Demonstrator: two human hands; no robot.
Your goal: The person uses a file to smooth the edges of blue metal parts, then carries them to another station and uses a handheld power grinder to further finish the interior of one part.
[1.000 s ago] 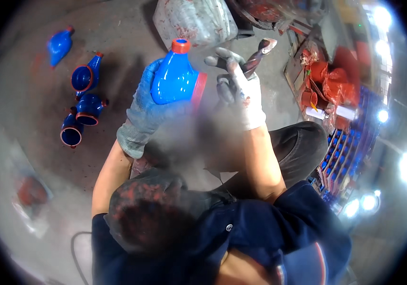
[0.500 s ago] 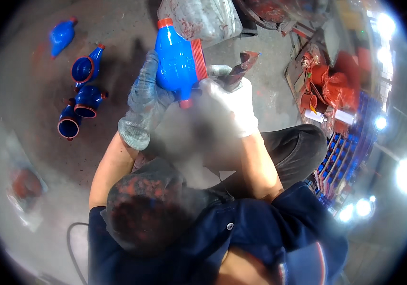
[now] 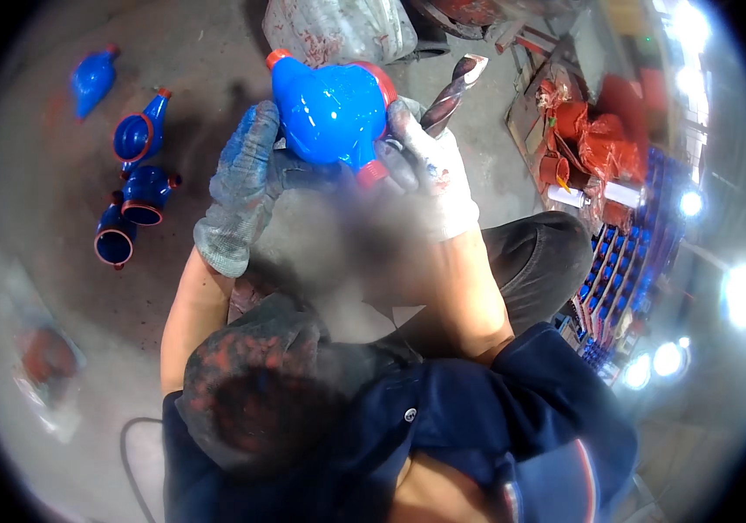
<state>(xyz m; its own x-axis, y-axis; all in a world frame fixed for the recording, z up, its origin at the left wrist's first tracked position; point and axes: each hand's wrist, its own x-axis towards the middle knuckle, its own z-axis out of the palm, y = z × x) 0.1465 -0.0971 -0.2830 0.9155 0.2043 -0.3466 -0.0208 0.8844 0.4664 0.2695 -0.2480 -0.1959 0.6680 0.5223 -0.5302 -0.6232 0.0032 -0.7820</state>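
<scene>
Blue fitting [image 3: 325,113], clamped by left fingers [image 3: 253,135] and right fingers [image 3: 408,129], view beneath blurred, twisted tool [image 3: 450,99], lower end hidden

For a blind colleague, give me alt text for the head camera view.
A person's gloved left grip and right grip support a blue fitting with red ends; the right also holds a dark twisted tool. Four similar blue fittings lie on the floor at left.

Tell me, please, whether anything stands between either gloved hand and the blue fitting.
Nothing visible does. The right hand touches the red rim of the blue fitting; the dark, streaked tool it also holds juts away, not between them. The left hand has fingers reaching beneath the fitting, where blur obscures the exact contact.
</scene>
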